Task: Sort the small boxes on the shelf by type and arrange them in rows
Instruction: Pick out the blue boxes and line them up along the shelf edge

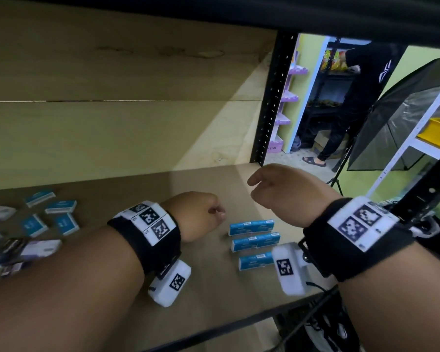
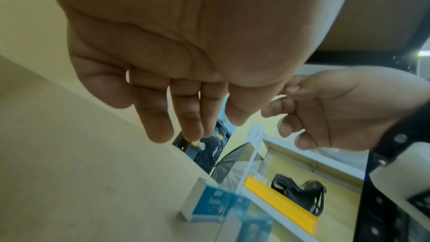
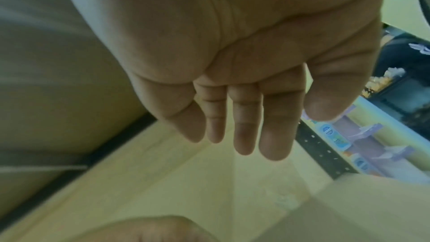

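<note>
Wooden boarding forms the shelf (image 1: pixel 214 288) and its back wall, framed by a black perforated upright (image 1: pixel 272 97). Nothing is held by the left hand (image 1: pixel 198 214); its fingers (image 2: pixel 160 128) are seen from the wrist view hanging relaxed and nearly straight, pointing down toward the board without touching it. The right hand (image 1: pixel 285 191) is likewise empty, raised above the shelf just beside the left hand on its right, with fingers (image 3: pixel 274 135) loosely extended and slightly bent. White tagged camera units are strapped under black bands on both wrists.

Just below and between the two hands, three rows of blue boxes (image 1: pixel 254 240) are laid flat on the shelf, one row behind another, each row made of two boxes end to end; the nearest row is partly hidden by the right wrist unit. None of them is touched by either hand. Well to the left of the left hand, loose blue boxes (image 1: pixel 59 214) are scattered at mixed angles, and further left a heap of pale and dark boxes (image 1: pixel 23 252) is piled at the frame's edge, too blurred to be told apart.

Beyond the right hand, past the upright, a person in dark clothes (image 1: pixel 353 102) is seen standing by other racks, with a photographic umbrella (image 1: pixel 401 118) and a yellow bin (image 1: pixel 437 130) further right.
</note>
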